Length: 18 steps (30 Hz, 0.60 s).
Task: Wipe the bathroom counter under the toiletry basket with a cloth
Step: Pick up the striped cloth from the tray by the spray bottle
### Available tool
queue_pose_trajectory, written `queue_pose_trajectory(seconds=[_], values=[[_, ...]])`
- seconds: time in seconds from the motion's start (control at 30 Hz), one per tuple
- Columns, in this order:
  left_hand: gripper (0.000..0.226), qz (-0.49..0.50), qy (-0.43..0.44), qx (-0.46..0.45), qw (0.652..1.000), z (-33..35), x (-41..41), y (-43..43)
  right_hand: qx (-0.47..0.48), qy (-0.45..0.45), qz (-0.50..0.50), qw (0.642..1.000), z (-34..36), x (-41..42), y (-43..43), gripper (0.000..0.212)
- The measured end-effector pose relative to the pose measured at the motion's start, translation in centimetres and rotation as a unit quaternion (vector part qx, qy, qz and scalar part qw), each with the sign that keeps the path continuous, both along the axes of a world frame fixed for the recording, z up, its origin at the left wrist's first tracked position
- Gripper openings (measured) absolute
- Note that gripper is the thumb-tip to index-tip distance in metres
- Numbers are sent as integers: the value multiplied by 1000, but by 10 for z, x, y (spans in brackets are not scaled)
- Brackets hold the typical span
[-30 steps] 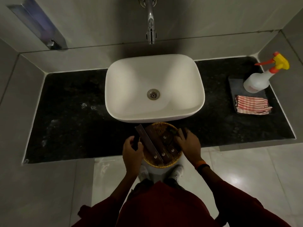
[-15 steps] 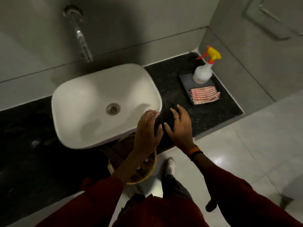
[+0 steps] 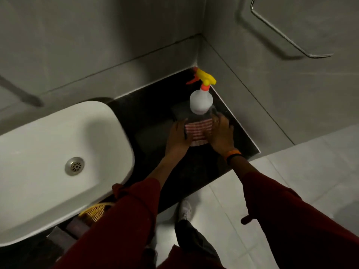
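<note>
A folded red-and-white striped cloth (image 3: 197, 131) lies on a dark tray (image 3: 179, 111) at the right end of the black counter (image 3: 151, 117). My left hand (image 3: 177, 135) closes on the cloth's left edge and my right hand (image 3: 221, 133) on its right edge, with the fingers curled over it. The woven toiletry basket (image 3: 97, 210) sits at the counter's front edge below the sink. My left sleeve hides most of it.
A white spray bottle (image 3: 201, 101) with a yellow and orange trigger stands on the tray just behind the cloth. The white basin (image 3: 58, 152) fills the left. Grey walls meet in the corner behind the bottle. Pale floor tiles lie lower right.
Both hands left the basket and reached right to the striped cloth. My view swung right, so the basin moved to the left and the corner with the bottle is central.
</note>
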<state>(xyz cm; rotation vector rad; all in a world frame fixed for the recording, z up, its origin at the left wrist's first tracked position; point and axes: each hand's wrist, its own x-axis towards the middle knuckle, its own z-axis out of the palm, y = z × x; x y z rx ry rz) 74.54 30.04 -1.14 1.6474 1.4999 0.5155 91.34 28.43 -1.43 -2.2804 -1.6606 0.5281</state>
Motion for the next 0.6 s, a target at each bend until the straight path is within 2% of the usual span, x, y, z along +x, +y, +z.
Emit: queue_pose_trajectory(seconds=[0.2,0.27,0.4,0.47,0.6], values=[[62,-54,70,-60,994,-23,30,37,-129,-30,6,991,-29,34,27,68],[58,-79,111,-71,988,-29,34,44,-136,-27,10,990,-36,37,30,66],[48,-63,143,-56,986,-31,42,46,-117,6,-5,993,-35,36,35,59],[40,-60,114,-38,991,-32,42,46,-80,41,-17,996,-30,36,34,53],[28,7,-15,-35,999,-19,35,41,19,199,-35,979,-9,30,23,39]])
